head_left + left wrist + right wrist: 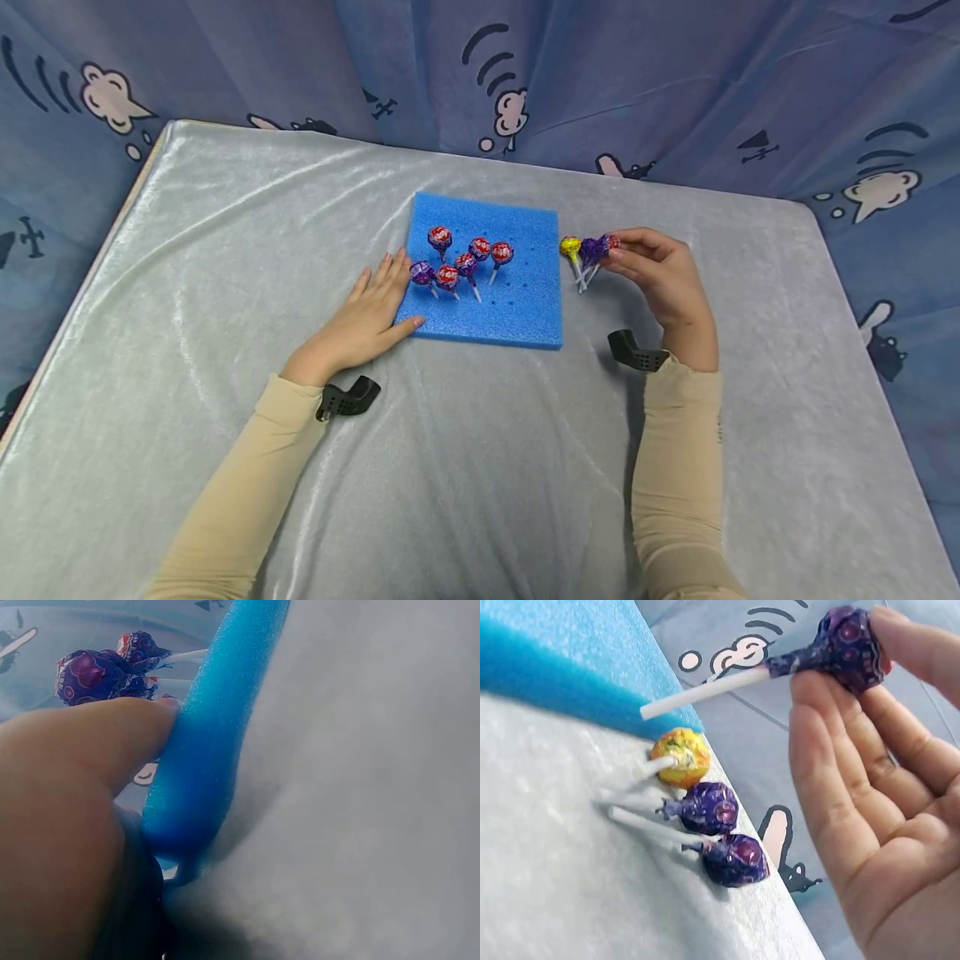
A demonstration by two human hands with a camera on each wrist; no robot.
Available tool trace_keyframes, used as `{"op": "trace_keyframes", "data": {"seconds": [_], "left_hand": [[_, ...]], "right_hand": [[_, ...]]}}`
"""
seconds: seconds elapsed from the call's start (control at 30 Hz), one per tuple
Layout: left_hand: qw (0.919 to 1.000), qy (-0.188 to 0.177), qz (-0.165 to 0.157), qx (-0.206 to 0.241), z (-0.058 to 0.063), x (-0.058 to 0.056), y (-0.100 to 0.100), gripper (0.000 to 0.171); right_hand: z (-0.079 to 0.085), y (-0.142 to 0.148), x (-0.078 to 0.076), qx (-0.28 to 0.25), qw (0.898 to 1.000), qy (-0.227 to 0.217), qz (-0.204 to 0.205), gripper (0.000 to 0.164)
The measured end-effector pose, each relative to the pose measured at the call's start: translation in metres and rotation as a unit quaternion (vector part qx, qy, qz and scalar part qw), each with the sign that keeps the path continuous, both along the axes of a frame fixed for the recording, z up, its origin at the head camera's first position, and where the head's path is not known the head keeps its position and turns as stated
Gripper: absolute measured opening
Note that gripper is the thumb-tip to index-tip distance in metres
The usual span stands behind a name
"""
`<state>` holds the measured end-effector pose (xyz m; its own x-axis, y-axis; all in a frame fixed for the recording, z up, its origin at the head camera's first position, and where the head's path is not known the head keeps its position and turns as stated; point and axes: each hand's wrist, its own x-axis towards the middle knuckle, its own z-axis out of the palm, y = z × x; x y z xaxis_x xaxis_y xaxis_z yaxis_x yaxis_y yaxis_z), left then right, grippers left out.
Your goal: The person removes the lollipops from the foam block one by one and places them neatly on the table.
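Note:
My right hand (663, 279) pinches a purple-wrapped lollipop (851, 649) by its head between thumb and fingers, its white stick jutting out toward the foam. Below it, a yellow lollipop (681, 757) and two purple lollipops (724, 859) lie side by side on the cloth. My left hand (367, 317) rests with fingers stretched along the left edge of a blue foam block (536, 321); its thumb (112, 735) lies on the foam near the front left corner. Several purple-and-red lollipops (502, 252) stand in the foam, mostly toward its left half, some tilted.
Small holes dot the right part of the foam. A pale grey velvety cloth (480, 467) covers the table. Behind it hangs a blue printed curtain (420, 75). Each wrist wears a black camera mount (351, 397).

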<state>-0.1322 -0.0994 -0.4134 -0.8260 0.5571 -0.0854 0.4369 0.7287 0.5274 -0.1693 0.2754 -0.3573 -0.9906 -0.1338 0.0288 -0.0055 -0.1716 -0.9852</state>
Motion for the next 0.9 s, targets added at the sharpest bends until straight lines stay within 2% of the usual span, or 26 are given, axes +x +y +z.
{"op": "trace_keyframes", "data": {"seconds": [0.17,0.43,0.6,0.77,0.9], "left_hand": [[1.0,-0.001,0.0,0.001,0.0,0.0,0.0,0.078],[1.0,-0.003,0.0,0.0,0.0,0.0,0.0,0.078],[1.0,-0.003,0.0,-0.002,0.0,0.0,0.0,0.078],[1.0,-0.003,-0.001,-0.002,0.0,0.0,-0.001,0.078],[1.0,-0.003,-0.002,0.0,0.001,0.0,0.0,0.078]], "right_hand": [[-0.001,0.005,0.0,-0.007,0.999,-0.021,-0.03,0.013],[-0.005,0.013,-0.001,-0.051,0.996,-0.05,-0.054,0.009],[-0.011,0.02,-0.003,-0.091,0.988,-0.088,-0.085,0.007],[-0.018,0.028,-0.003,-0.076,0.98,-0.131,-0.13,0.006],[-0.024,0.031,-0.004,-0.094,0.972,-0.157,-0.148,0.01]]}}
